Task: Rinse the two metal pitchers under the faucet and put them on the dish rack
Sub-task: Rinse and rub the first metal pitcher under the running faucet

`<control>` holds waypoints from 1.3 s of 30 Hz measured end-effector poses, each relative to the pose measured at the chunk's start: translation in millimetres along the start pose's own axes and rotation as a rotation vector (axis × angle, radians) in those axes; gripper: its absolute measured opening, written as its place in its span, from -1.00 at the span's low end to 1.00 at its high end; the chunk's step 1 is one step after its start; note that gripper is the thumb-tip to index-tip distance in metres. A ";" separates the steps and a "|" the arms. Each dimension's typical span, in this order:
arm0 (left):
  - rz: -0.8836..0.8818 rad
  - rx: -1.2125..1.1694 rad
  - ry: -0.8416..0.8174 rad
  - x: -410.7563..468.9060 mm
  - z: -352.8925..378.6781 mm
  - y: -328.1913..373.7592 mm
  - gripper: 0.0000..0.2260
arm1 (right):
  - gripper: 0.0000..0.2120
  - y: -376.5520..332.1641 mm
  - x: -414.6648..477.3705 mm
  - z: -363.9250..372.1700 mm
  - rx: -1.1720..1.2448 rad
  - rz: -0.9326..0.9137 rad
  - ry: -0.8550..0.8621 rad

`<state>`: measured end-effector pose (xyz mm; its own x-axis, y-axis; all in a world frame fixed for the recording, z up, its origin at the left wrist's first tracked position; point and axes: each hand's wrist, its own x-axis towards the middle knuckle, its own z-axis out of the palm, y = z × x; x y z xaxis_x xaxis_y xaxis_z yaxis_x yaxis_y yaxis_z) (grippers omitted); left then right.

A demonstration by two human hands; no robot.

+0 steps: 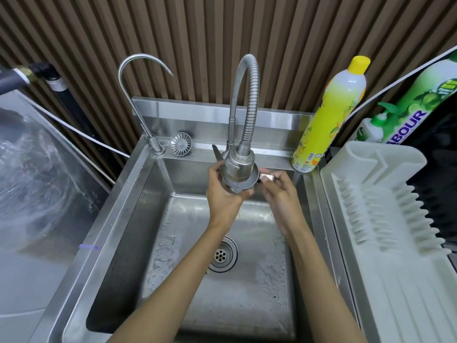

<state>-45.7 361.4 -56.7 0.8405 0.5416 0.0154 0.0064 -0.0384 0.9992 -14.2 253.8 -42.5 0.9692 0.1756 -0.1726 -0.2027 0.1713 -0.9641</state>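
Observation:
A small metal pitcher (252,179) is held over the steel sink (128,219), right beneath the head of the flexible faucet (243,134). The faucet head hides much of it. My left hand (222,196) wraps around the pitcher's body from the left. My right hand (279,194) pinches its handle (268,178) on the right. Whether water is running I cannot tell. Only one pitcher shows. The white plastic dish rack (385,219) stands to the right of the sink with nothing on it.
A thin gooseneck tap (138,95) and a loose strainer (180,144) sit on the sink's back ledge. A yellow dish-soap bottle (331,115) stands at the back right corner, with green bottles (395,120) behind the rack. The drain (222,254) is open. A wet steel surface (37,169) lies to the left.

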 end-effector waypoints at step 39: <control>0.036 0.369 -0.002 -11.6 -41.6 28.8 -0.31 | -0.80 -9.2 -19.8 1.9 -0.352 0.021 0.008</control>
<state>-77.8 388.9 -26.6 0.8445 0.5332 0.0499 0.1718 -0.3580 0.9178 -31.7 250.6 -29.8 0.9668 0.1678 -0.1929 -0.1628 -0.1774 -0.9706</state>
